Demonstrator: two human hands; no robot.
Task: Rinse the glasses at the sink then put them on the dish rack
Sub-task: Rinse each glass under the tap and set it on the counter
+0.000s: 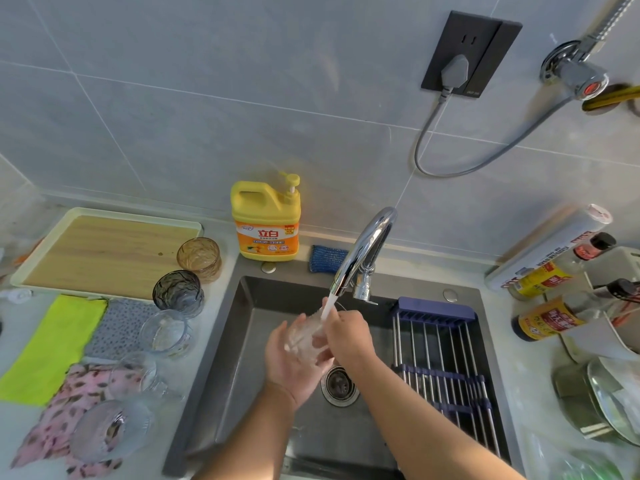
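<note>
Item: glass [304, 336] under tap [367, 244] stream, over sink [242, 323].
Your left grip [294, 363] cups it, right grip [348, 336] holds its rim; wet, it may slip and crack in the sink before the rack [446, 362].

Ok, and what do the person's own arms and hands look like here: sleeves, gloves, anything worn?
Nothing worn shows. The left hand and right hand are bare, without gloves, and no ring, watch or bracelet is visible. The left forearm and right forearm are bare down to the frame's bottom edge; no sleeve is in view.
</note>
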